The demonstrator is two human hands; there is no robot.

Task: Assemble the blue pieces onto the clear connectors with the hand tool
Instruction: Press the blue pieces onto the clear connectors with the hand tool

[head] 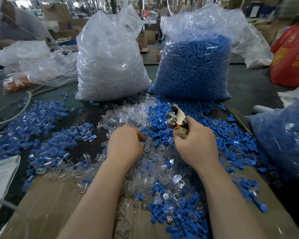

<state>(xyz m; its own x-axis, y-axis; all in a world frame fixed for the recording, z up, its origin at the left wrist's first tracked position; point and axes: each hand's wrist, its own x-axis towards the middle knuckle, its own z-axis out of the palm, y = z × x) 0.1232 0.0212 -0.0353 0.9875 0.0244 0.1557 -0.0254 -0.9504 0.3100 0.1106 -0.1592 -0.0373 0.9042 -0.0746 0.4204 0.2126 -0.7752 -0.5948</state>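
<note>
Loose blue pieces [231, 145] and clear connectors [162, 178] lie mixed in a heap across the table. My right hand [195, 140] grips the handles of a metal hand tool [176, 118], whose jaws point up and away above the heap. My left hand [126, 142] lies palm down on the pile, fingers curled into the clear connectors at its tips; what they hold is hidden. To the left lies a spread of joined blue-and-clear pieces [41, 118].
A tall bag of clear connectors [110, 62] and a bag of blue pieces [195, 66] stand behind the heap. Another blue-filled bag [283, 138] is at the right, a red bag [293, 56] beyond. Cardboard [47, 204] covers the near table; a cable [16, 111] runs left.
</note>
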